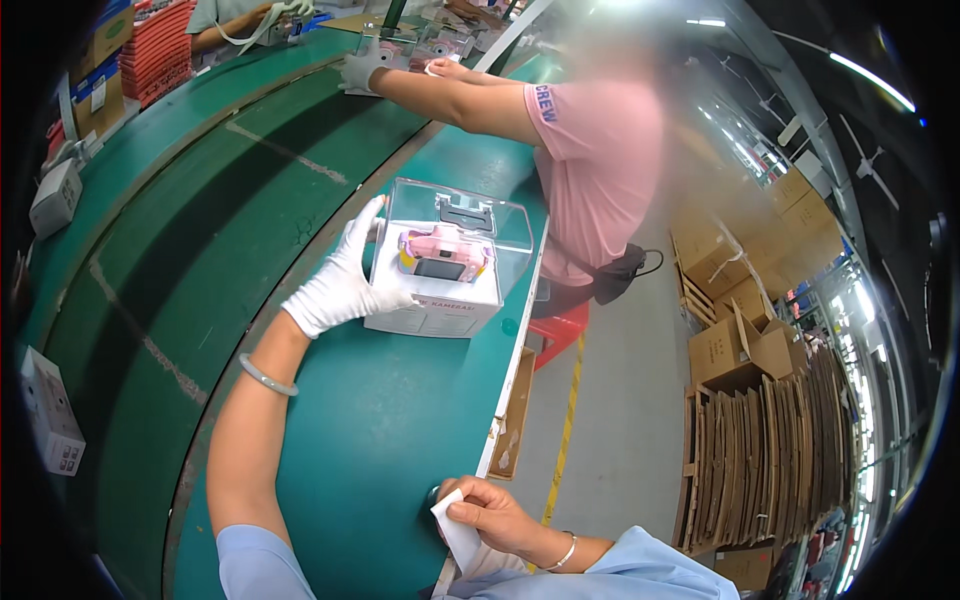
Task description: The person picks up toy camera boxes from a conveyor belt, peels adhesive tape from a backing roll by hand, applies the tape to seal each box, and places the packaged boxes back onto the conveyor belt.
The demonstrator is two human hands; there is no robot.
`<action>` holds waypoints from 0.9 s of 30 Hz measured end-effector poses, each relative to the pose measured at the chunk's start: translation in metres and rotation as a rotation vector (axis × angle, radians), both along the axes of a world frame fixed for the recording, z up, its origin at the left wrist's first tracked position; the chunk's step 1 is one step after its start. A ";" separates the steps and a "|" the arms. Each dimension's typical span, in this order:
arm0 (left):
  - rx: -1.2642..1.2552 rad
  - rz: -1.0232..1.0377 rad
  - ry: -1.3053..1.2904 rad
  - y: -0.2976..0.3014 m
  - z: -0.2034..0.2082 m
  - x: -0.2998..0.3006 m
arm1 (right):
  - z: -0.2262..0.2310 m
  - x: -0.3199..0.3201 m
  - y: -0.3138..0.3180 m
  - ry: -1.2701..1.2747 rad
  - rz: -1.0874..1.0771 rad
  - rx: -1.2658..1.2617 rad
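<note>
A box with a clear plastic cover stands on the green bench. Inside, on a white base, sits a pink and purple toy camera with yellow at its sides. My left hand, in a white glove, is wrapped around the box's left side, thumb along the near edge and fingers at the far left corner. Close to the bench's right edge, my bare right hand pinches a folded white cloth between thumb and fingers. Under that hand a small dark object is mostly hidden.
A green conveyor belt runs along the left, with white boxes beyond it. Ahead, a co-worker in a pink shirt handles similar clear-topped boxes. Flattened cardboard stands beyond the aisle at right.
</note>
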State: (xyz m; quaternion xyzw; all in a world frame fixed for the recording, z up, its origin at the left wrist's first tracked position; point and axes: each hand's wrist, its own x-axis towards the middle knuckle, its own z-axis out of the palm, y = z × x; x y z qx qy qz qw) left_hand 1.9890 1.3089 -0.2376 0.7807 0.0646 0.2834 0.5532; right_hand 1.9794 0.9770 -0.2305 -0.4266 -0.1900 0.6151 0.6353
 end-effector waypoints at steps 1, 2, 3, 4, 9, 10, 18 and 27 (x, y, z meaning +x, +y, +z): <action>0.048 0.063 -0.025 -0.006 0.003 0.000 | 0.003 -0.001 -0.001 -0.001 -0.001 0.008; 0.058 0.063 -0.025 -0.010 0.005 0.000 | 0.007 -0.001 -0.001 -0.009 -0.002 0.015; 0.018 0.132 0.024 -0.014 0.006 0.000 | 0.011 -0.001 -0.001 -0.016 -0.001 0.023; -0.023 0.201 0.075 -0.021 0.007 -0.002 | 0.015 -0.002 -0.004 -0.013 0.003 0.032; -0.616 0.172 -0.062 -0.068 0.023 -0.057 | 0.032 -0.011 -0.036 -0.075 -0.023 0.098; -0.659 0.217 -0.027 -0.087 0.036 -0.079 | 0.033 -0.015 -0.045 -0.070 -0.030 0.116; -1.063 0.447 -0.072 -0.209 0.054 -0.250 | 0.046 -0.037 -0.065 -0.215 0.013 -0.115; -1.008 0.869 0.396 -0.236 0.050 -0.328 | 0.049 -0.068 -0.056 -0.149 0.213 -0.016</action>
